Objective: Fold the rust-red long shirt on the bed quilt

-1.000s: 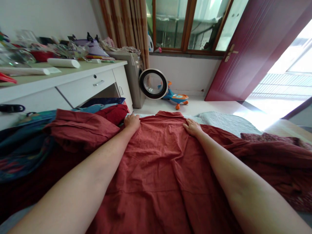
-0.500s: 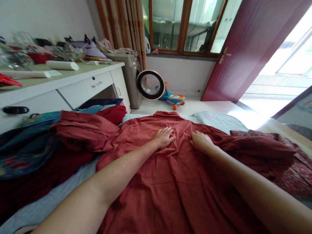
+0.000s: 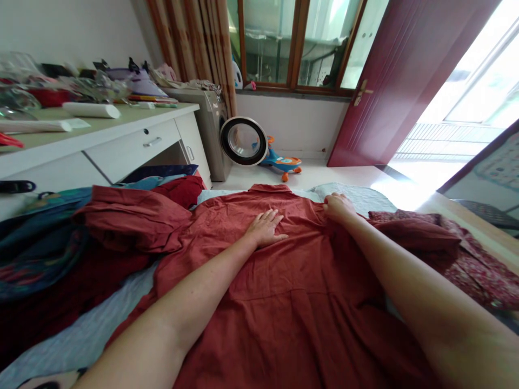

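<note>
A rust-red collared shirt (image 3: 279, 313) lies spread on a bed with its collar pointing away from me. My left hand (image 3: 265, 228) rests flat on its upper middle, fingers spread. At the right shoulder of the shirt, my right hand (image 3: 339, 207) has its fingers curled onto the cloth and pinches it. One sleeve (image 3: 133, 219) lies bunched out to the left; the other, at the right, is partly behind my right forearm. Some wrinkles run across the upper part, and the fingertips of my right hand are partly hidden.
Dark floral and red clothes (image 3: 44, 243) are heaped at the left, a pink patterned garment (image 3: 478, 259) at the right. Beyond the bed stand a washing machine with its round door (image 3: 244, 141) open and a blue ride-on toy (image 3: 279, 161). A cluttered white desk (image 3: 130, 146) borders the left.
My right hand has moved outward and away to the shirt's right shoulder and closed on the cloth. My left hand stays flat on the shirt. The view has shifted slightly.
</note>
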`<state>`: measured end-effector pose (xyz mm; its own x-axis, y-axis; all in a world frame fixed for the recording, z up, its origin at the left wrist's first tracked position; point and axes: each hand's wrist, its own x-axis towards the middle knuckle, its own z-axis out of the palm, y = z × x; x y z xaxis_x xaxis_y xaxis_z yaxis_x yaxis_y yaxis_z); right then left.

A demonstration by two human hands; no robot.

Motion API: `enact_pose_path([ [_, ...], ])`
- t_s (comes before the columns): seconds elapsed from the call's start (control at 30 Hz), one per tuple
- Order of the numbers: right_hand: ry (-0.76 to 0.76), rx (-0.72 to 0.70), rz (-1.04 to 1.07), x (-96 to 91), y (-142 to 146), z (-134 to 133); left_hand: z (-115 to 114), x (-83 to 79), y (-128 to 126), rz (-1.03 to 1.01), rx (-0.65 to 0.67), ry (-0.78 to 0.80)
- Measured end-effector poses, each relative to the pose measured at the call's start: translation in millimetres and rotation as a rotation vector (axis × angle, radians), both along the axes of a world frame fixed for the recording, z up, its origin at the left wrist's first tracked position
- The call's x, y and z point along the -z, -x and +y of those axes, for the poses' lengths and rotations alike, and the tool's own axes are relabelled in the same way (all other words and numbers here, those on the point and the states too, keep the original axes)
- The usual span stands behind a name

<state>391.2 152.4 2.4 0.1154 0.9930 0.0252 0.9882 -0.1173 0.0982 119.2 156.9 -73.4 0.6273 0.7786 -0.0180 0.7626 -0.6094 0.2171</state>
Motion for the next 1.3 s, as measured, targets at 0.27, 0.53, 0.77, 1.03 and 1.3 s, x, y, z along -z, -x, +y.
enact_pose_path([
  [0.27, 0.04, 0.006, -0.021, 16.4, -1, 19, 0, 0.1, -1, 0.006, -0.018, 0.004],
  [0.53, -0.135, 0.101, -0.026, -1.1, -28, 27, -3, -6.3, -2, 0.023, -0.015, 0.028],
  [0.77, -0.093, -0.15, 0.043, 30.4, 24, 17, -4, -6.3, -2, 0.007, -0.016, 0.02],
  [1.03, 0.137, -0.042, 0.121, 60.4, 27, 24, -2, -1.6, 0, 0.016, -0.003, 0.01],
  [1.3, -0.023, -0.2, 0.064, 48.0, 43, 16, -1, -0.8, -1, 0.019, 0.0, 0.018],
])
